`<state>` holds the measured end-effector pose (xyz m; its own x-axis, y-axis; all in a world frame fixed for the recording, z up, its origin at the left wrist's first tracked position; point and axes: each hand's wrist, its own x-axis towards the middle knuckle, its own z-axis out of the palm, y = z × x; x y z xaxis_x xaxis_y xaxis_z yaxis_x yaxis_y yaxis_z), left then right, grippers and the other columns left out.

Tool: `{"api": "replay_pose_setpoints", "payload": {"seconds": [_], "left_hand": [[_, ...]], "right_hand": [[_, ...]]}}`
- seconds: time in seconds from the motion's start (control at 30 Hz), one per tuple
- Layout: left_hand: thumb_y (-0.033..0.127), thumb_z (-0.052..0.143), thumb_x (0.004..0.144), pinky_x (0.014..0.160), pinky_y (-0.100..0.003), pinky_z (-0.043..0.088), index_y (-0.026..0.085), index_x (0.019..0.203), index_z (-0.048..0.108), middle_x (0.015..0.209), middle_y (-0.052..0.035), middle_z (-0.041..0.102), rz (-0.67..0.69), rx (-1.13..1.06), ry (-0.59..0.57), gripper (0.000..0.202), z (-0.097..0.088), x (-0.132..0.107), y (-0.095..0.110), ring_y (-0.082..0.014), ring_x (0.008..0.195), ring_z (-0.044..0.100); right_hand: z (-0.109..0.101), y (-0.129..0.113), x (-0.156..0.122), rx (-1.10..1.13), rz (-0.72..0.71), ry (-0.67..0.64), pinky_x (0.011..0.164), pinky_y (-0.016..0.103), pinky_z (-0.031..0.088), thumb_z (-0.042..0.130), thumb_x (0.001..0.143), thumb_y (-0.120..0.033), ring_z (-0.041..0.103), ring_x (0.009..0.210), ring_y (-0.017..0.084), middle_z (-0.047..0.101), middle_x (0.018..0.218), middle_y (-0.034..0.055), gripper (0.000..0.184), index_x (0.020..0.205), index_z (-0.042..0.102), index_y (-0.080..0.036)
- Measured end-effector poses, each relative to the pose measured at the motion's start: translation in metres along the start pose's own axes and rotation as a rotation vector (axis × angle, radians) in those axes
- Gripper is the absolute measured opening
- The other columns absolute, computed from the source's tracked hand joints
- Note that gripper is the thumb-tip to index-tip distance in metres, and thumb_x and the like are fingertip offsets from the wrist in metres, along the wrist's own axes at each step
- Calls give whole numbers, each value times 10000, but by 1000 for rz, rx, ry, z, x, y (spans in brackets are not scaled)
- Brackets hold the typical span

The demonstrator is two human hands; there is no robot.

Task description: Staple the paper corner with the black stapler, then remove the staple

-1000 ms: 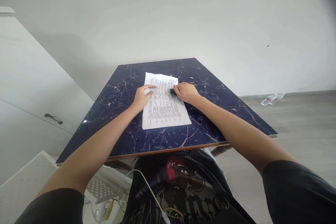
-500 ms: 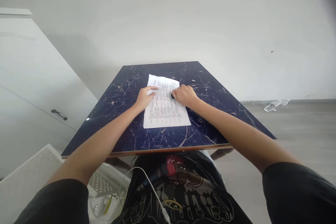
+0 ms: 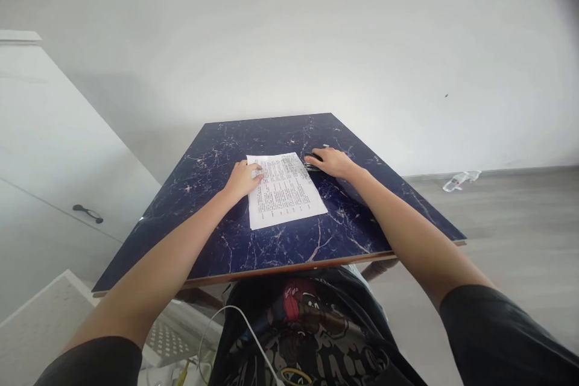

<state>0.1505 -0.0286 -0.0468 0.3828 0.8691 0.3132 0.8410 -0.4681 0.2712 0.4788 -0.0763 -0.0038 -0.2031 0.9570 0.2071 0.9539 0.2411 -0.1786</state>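
While the left hand (image 3: 246, 177), half open, rests on the left edge of printed paper (image 3: 284, 194), probably limp and best steadied by its margins, the right hand (image 3: 333, 161) curls over a presumably stiff black tool (image 3: 313, 157) beside it, on a veined blue table (image 3: 271, 251); pale wall (image 3: 289, 30) beyond.

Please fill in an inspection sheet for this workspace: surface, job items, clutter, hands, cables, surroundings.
Surface: dark-blue, white-veined marble-pattern tabletop with a brown edge.
Job items: white printed rectangular paper, lying on the tabletop; small black object at its upper right edge, largely hidden.
Clutter: tiny pale object beyond the right hand, unidentifiable.
Hands: left hand on the paper's left edge, fingers spread; right hand grasping the black object.
Cables: slim white cable crossing the dark shirt.
Surroundings: white cabinet at left; clear crumpled plastic item on the grey floor at right.
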Motion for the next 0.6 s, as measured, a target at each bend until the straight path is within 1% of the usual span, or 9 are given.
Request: {"api": "replay_pose_setpoints", "payload": {"seconds": [0.03, 0.1, 0.2, 0.27, 0.3, 0.37, 0.43, 0.53, 0.6], "left_hand": [[368, 699, 912, 1101, -561, 450, 224, 1182, 794, 1247, -178, 642, 1, -13, 6, 321, 1, 1, -2, -379, 1223, 569], [374, 711, 895, 1117, -584, 432, 253, 1148, 809, 1263, -161, 642, 6, -49, 22, 297, 4, 2, -6, -376, 1261, 543], [360, 723, 877, 1141, -606, 406, 258, 1114, 821, 1253, -160, 652, 7, -107, 37, 276, 7, 4, -9, -373, 1300, 517], [353, 735, 867, 1148, -616, 395, 251, 1110, 826, 1278, -169, 641, -16, -141, 37, 279, 8, 4, -10, -382, 1309, 509], [350, 740, 864, 1150, -621, 390, 251, 1114, 828, 1298, -172, 632, -33, -157, 33, 283, 8, 4, -9, -390, 1311, 507], [345, 751, 858, 1148, -632, 385, 247, 1123, 829, 1340, -181, 612, -62, -184, 17, 294, 7, 3, -8, -411, 1316, 503], [347, 759, 852, 1145, -639, 382, 248, 1132, 829, 1376, -185, 593, -75, -194, 7, 305, 6, 2, -7, -429, 1323, 498], [354, 772, 833, 1153, -629, 375, 267, 1122, 830, 1363, -164, 605, -72, -188, 24, 307, 6, 1, -4, -430, 1317, 510], [345, 766, 832, 1151, -617, 383, 278, 1108, 829, 1302, -149, 636, -73, -181, 35, 291, 6, 1, -3, -418, 1287, 540]], "right_hand": [[-3, 4, -1, -13, -17, -27, 683, 329, 428, 446, 1011, -688, 660, 839, 272, 728, 963, 113, 532, 1071, 679, -214], [-6, 9, -3, -78, 53, -2, 679, 349, 433, 547, 970, -641, 654, 807, 286, 717, 934, 129, 474, 1088, 662, -196], [-10, 1, -4, -131, 260, 205, 695, 393, 453, 528, 990, -538, 654, 792, 306, 701, 899, 164, 414, 1076, 649, -152], [-11, -15, -5, -79, 302, 330, 692, 410, 468, 523, 998, -520, 652, 792, 306, 698, 907, 175, 411, 1095, 641, -138], [-11, -26, -6, -21, 290, 351, 680, 411, 475, 530, 998, -520, 649, 779, 297, 699, 910, 172, 412, 1108, 638, -138], [-8, -53, -10, 145, 224, 298, 644, 401, 487, 548, 997, -516, 639, 733, 265, 698, 898, 150, 399, 1121, 636, -147], [0, -81, -16, 299, 145, 178, 610, 383, 488, 560, 996, -515, 624, 681, 230, 689, 856, 120, 371, 1076, 645, -164], [13, -110, -24, 278, 16, 90, 602, 365, 470, 617, 952, -581, 621, 680, 227, 671, 799, 92, 397, 961, 651, -185], [19, -115, -26, 283, -83, 45, 652, 366, 480, 653, 914, -645, 646, 758, 248, 691, 853, 99, 462, 976, 658, -187]]}}
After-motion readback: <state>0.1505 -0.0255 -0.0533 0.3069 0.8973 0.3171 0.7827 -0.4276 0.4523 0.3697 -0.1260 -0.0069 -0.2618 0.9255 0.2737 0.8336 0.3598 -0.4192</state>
